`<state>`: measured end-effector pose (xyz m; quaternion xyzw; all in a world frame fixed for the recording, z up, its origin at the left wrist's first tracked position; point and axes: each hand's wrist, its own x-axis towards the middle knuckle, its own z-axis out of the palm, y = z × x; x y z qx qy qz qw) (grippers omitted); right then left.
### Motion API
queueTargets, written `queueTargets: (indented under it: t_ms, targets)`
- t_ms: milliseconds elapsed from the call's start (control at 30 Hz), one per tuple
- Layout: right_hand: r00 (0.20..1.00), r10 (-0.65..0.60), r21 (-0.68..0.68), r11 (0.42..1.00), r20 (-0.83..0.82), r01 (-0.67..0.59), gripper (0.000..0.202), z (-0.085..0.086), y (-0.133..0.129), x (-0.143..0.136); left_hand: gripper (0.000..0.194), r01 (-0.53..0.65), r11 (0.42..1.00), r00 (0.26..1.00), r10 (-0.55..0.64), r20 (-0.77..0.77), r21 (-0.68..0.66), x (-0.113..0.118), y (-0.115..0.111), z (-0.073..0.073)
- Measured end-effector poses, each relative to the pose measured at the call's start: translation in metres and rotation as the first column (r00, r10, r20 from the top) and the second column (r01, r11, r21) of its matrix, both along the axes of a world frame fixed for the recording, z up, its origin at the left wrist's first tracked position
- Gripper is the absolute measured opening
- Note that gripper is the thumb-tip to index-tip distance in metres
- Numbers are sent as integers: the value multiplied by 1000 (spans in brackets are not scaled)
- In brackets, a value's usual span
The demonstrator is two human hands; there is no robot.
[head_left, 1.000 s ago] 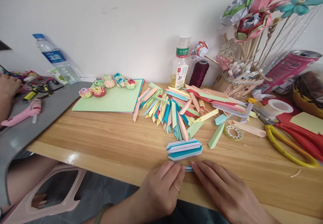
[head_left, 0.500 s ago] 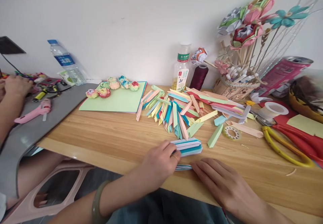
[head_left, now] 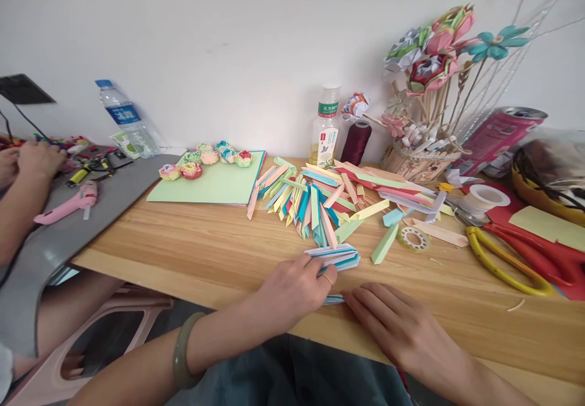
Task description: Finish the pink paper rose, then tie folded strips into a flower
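Note:
My left hand (head_left: pixel 304 284) wears a ring, with a bangle at the wrist; its curled fingers close over the near-left part of a small stack of blue and white folded paper strips (head_left: pixel 340 256). Just in front, a narrow bundle of blue and white folded paper (head_left: pixel 333 300) spans the gap between my hands near the table edge. My right hand (head_left: pixel 388 317) has its fingers together, pinching the right end of that bundle; the fingertips are partly hidden. Beyond the stack lies a pile of coloured folded strips (head_left: pixel 315 205).
Several paper flowers rest on green paper (head_left: pixel 205 189). At right are a tape roll (head_left: pixel 414 239), yellow-and-red-handled scissors (head_left: pixel 503 266), a white spool (head_left: pixel 484 199) and a flower basket (head_left: pixel 418 161). Another person's hand (head_left: pixel 41 159) works at left near a pink glue gun (head_left: pixel 68 205).
The view has shifted slightly. My left hand has moved a little right, over the stack and closer to my right hand, covering more of the bundle. The right hand keeps its pinch.

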<state>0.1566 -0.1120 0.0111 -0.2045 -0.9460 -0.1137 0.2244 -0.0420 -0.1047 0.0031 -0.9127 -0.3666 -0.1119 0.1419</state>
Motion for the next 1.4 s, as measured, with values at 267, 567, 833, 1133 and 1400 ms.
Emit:
queueTargets:
  t_ms: [267, 567, 833, 1133, 1400]
  targets:
    - [1000, 6, -11, 1000, -12, -6, 34, -3, -2, 1, 19, 80, 997, 992, -82, -99, -23, 1, 6, 6]
    - [1000, 5, -15, 1000, 21, -5, 34, -2, -1, 2, 35, 45, 965, 993, -15, 117, -260, -8, 12, 12]
    - [999, 4, 42, 999, 42, -6, 34, -1, 5, -1, 24, 143, 847, 959, 8, 282, -512, -14, 25, 15]
    - [997, -32, 97, 995, 65, 26, 34, 1, 14, -4, 25, 214, 846, 950, -65, 305, -487, -16, 34, 10]
    - [999, -15, 95, 995, 49, 11, 33, 1, 21, -7, 25, 191, 877, 950, -53, 307, -441, -12, 26, 11]
